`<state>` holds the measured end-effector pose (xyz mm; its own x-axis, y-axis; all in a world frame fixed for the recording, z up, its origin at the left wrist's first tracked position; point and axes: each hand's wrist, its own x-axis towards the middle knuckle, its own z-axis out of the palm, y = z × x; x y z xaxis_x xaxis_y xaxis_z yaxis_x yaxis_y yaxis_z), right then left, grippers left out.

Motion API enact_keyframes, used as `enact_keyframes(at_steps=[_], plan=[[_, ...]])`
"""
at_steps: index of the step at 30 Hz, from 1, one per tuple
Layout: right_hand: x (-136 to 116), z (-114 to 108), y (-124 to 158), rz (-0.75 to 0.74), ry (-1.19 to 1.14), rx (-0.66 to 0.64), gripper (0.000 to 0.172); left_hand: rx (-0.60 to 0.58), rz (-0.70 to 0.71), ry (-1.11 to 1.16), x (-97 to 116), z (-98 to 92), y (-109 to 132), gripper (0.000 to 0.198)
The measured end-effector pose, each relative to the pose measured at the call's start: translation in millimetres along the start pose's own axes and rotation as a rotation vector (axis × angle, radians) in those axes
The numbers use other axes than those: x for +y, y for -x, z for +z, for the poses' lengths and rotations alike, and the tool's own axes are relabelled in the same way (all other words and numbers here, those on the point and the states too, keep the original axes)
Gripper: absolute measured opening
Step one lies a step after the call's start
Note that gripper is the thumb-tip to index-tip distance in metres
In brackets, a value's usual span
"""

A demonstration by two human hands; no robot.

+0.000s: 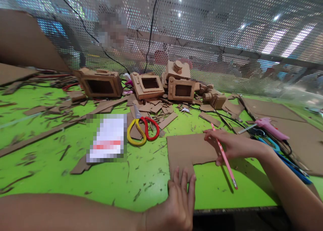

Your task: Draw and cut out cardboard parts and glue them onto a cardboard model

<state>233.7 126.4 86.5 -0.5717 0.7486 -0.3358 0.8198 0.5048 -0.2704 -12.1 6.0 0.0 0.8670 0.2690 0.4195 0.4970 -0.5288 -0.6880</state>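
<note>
The flat brown L-shaped cardboard piece (183, 147) lies on the bright green table (214, 194), between and under both hands. Its outline, with a square-cornered notch, looks already cut; it is unfolded and joined to nothing, and no pencil line is discernible on it, so work on this piece seems early. The left hand (178, 204) presses it with extended fingers, clamped on nothing. The right hand (233, 145) touches its right end, thumb and fingers closed about a slim pink pencil (228, 168). Scissors with yellow and red handles (138, 122) and a pink glue gun (271, 128) lie unheld. Behind, assembled brown cardboard camera-shaped models (151, 93) stand among scraps.
</note>
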Motion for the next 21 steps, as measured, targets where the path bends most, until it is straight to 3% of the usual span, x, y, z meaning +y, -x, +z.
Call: enact_keyframes(at_steps=[21], plan=[[0.8, 0.1, 0.8, 0.004, 0.002, -0.01, 0.062, 0.021, -0.018, -0.013, 3.6, 3.3, 1.4, 0.043]])
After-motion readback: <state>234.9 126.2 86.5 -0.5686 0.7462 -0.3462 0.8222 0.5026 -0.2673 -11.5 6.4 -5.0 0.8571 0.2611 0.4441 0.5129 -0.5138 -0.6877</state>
